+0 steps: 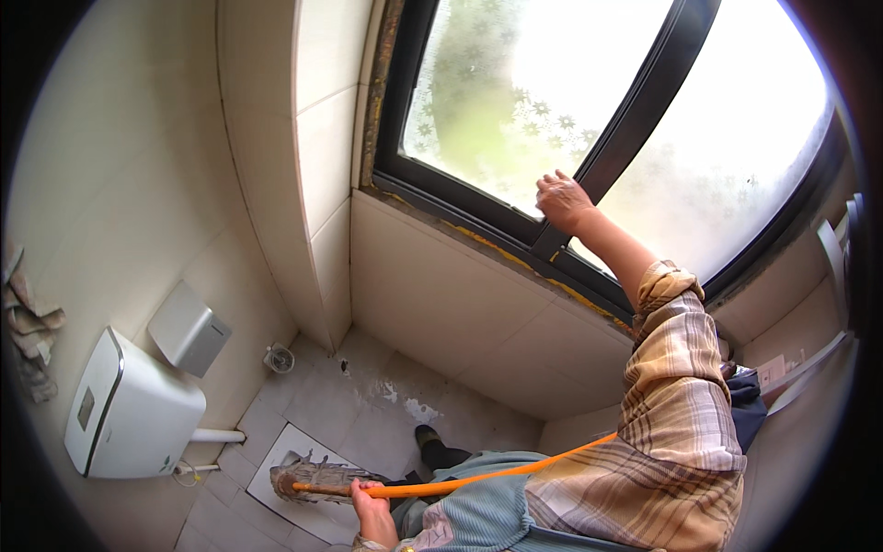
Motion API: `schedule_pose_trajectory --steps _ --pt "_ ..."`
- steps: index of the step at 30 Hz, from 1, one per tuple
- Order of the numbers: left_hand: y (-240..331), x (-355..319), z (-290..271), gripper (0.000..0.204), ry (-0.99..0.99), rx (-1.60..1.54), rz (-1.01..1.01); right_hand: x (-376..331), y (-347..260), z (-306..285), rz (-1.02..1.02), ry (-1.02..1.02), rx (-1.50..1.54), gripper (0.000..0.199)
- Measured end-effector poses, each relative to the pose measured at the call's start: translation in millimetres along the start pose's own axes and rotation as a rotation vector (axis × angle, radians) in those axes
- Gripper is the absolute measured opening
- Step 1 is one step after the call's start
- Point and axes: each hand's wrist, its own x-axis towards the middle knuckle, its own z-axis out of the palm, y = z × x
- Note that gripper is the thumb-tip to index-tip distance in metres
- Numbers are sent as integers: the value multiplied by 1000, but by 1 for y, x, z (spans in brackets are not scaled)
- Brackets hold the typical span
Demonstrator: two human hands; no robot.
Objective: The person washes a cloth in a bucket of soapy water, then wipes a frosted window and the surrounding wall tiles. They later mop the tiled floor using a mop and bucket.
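My right hand (563, 201) is raised to the dark-framed sliding window (635, 101). Its fingers are curled against the frosted pane beside the middle upright; whether they grip anything is hidden. Low down, my left hand (372, 511) is closed round the orange handle of a mop (478, 480), close to its head. The handle slants up and rightward toward my body, passing across the blue-green apron (497, 520). Grey, stringy strands make up the mop head (326, 478), which shows above the white squat toilet (285, 451).
A white cistern (143, 405) and a grey-white box (189, 329) hang on the left wall. A cloth (32, 322) hangs farther left. On the tiled floor are a small round container (279, 358) and my dark shoe (425, 435). White rails (832, 276) line the right edge.
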Motion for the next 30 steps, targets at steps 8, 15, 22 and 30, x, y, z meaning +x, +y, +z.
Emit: schedule_pose_trajectory --steps 8,15,22,30 --pt "-1 -19 41 31 -89 23 130 25 -6 22 18 -362 -193 20" --pt "-5 -45 67 31 -144 -36 146 63 -24 -20 -86 -19 -107 9" --pt "-34 -68 90 26 -174 35 133 184 -41 -61 -77 435 -65 32" --pt "-40 -85 115 27 -229 102 187 198 -31 -55 34 373 -359 29"
